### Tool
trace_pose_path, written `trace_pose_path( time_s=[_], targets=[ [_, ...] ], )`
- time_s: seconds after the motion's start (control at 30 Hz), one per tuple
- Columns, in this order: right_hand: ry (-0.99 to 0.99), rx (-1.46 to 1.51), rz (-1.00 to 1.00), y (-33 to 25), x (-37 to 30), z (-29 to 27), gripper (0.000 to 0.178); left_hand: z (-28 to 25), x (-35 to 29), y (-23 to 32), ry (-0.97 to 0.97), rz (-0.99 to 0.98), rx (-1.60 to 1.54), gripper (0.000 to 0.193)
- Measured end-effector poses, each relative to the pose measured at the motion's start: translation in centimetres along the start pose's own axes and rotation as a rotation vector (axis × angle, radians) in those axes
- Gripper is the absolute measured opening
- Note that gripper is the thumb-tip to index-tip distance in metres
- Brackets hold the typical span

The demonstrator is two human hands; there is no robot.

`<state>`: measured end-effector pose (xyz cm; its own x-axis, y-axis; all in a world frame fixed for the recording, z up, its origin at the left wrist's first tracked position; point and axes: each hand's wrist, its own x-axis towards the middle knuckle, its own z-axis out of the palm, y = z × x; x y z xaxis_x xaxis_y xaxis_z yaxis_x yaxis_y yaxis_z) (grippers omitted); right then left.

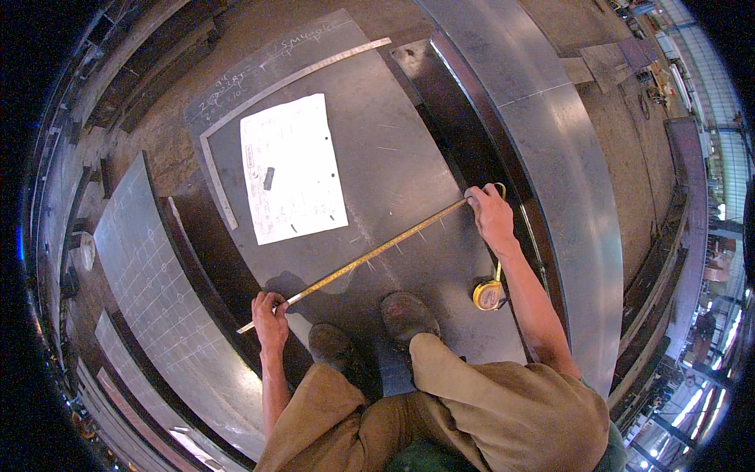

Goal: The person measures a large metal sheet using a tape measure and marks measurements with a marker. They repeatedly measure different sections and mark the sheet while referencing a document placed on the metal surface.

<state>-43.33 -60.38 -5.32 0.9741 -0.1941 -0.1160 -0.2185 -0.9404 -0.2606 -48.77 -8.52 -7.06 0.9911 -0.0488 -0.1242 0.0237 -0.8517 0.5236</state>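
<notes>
My left hand (270, 315) is closed on the pale end of a yellow measuring tape (370, 255) at the left edge of a dark steel plate (370, 149). The tape runs slantwise up to the right across the plate. Near the plate's right edge, my right hand (491, 214) pinches the blade, which loops over and drops to the yellow tape case (487, 295) beside my forearm. Several short chalk strokes lie along the tape. A white drawing sheet (291, 169) rests farther up, with a small dark block (269, 178) on it.
A flat L-shaped metal square (295, 77) frames the sheet's far and left sides. Chalk writing covers the plate's far end. My boots (409, 315) stand on its near part. Long steel beams (543, 118) flank the right; a chalk-gridded plate (169, 267) lies left, across a dark gap.
</notes>
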Motion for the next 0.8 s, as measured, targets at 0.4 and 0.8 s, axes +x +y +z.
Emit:
trace_pose_path(
  time_s=[0.4, 0.8],
  targets=[
    [0.049, -0.024, -0.041, 0.11, -0.05, 0.44, 0.010, 0.26, -0.18, -0.66, -0.043, -0.030, 0.000, 0.015],
    [0.038, -0.046, -0.050, 0.11, -0.11, 0.32, 0.010, 0.23, -0.25, -0.49, -0.007, -0.002, 0.022, 0.014]
  ],
)
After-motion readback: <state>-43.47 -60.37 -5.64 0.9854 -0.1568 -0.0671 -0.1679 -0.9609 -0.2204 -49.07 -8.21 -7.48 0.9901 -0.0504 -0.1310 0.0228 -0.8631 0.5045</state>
